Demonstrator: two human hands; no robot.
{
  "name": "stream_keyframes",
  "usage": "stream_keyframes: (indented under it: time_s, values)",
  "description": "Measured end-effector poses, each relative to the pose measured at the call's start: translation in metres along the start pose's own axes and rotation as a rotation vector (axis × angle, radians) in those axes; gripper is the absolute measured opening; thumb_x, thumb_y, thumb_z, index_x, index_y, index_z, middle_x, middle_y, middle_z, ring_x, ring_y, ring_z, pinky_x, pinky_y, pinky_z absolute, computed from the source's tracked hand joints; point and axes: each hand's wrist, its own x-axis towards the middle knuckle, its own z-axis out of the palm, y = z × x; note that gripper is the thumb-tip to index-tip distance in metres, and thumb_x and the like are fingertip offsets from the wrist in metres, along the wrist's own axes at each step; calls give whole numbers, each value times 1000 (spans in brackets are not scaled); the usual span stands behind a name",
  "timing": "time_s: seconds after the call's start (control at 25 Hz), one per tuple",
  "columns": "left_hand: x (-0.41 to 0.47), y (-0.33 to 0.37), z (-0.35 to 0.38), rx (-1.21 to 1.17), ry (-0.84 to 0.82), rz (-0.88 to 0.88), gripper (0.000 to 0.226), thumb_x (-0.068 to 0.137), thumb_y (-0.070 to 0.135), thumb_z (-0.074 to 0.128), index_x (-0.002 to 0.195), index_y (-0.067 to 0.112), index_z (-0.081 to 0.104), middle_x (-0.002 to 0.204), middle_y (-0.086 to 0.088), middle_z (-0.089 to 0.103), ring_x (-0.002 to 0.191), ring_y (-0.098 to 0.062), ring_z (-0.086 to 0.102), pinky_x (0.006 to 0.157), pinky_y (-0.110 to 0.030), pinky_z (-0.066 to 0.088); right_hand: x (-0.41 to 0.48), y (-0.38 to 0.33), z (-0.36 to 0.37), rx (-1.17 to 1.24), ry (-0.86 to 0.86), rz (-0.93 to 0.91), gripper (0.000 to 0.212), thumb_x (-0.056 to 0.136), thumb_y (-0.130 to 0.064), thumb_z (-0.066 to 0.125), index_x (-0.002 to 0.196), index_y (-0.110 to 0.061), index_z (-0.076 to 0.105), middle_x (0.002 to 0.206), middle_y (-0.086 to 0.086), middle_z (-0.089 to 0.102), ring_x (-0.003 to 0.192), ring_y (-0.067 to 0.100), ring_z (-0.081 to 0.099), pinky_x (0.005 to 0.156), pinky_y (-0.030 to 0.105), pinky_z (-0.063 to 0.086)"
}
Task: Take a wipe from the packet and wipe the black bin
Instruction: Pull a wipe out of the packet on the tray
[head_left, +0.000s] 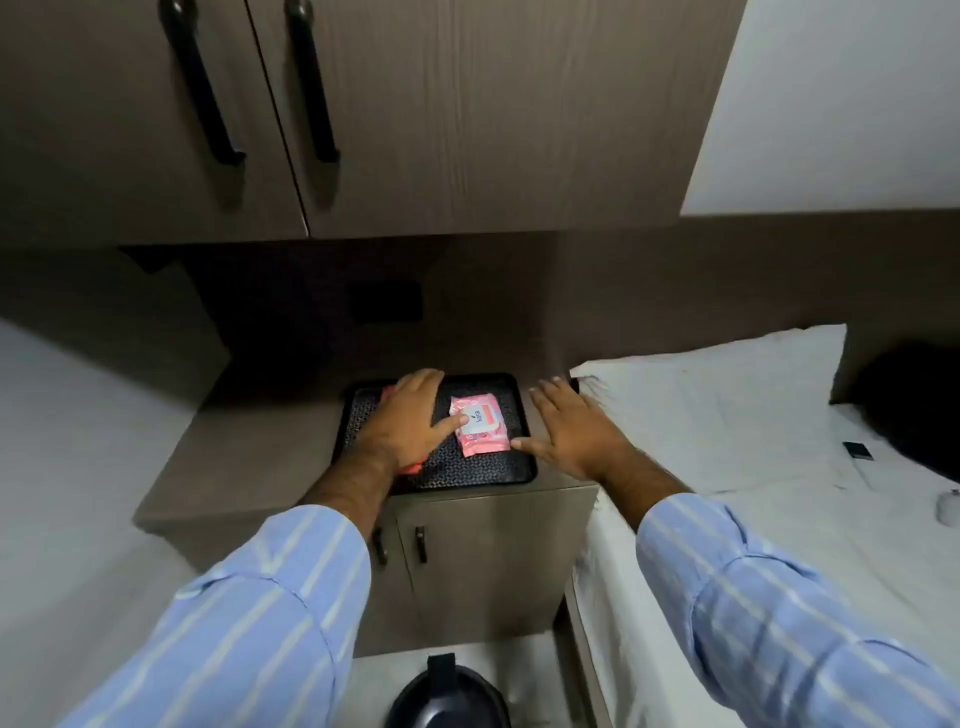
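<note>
A pink packet of wipes (482, 425) with a white flap lies on a black patterned tray (467, 470) on top of a low brown cabinet. My left hand (410, 421) rests flat on the tray, fingers spread, its thumb touching the packet's left edge; something red-orange shows under its wrist. My right hand (574, 431) hovers open just right of the tray, thumb near the packet's lower right corner. The black bin (449, 699) stands on the floor below, at the bottom edge of the view, its lid shut.
The brown cabinet (483, 561) has two small doors with black handles. A bed with white sheets (737, 467) and a pillow lies close on the right. Wall cupboards with long black handles (311, 83) hang overhead. White floor lies to the left.
</note>
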Motion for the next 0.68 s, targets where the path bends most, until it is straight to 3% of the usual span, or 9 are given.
stream_keyframes:
  time_s: [0.12, 0.32, 0.48, 0.68]
  values:
    - [33, -8, 42, -9, -80, -74, 71, 92, 39, 64, 150, 7, 39, 156, -14, 41, 146, -28, 37, 122, -33, 25, 34, 24, 47, 16, -127, 0, 91, 96, -67, 41, 161, -9, 14, 170, 10, 12, 158, 24, 5, 127, 46, 12]
    - [82, -3, 92, 60, -142, -147, 40, 94, 28, 61, 126, 4, 63, 125, -18, 68, 116, -33, 62, 99, -33, 43, 73, 41, 108, 121, -212, -82, 95, 95, -68, 43, 161, -7, 12, 170, 11, 11, 158, 25, 7, 127, 43, 12]
    - [134, 13, 117, 176, -201, -214, 45, 95, 39, 57, 119, 2, 66, 125, -19, 68, 118, -36, 62, 99, -37, 46, 87, 48, 142, 195, -186, -130, 103, 89, -75, 44, 162, -12, 8, 171, 8, 9, 158, 22, 6, 127, 40, 9]
    - [160, 17, 144, 300, -175, -391, 48, 86, 45, 69, 108, 2, 71, 114, -17, 73, 109, -33, 68, 89, -36, 54, 91, 55, 170, 224, -44, -195, 97, 89, -75, 43, 161, -17, 13, 170, 4, 15, 157, 21, 12, 127, 47, 16]
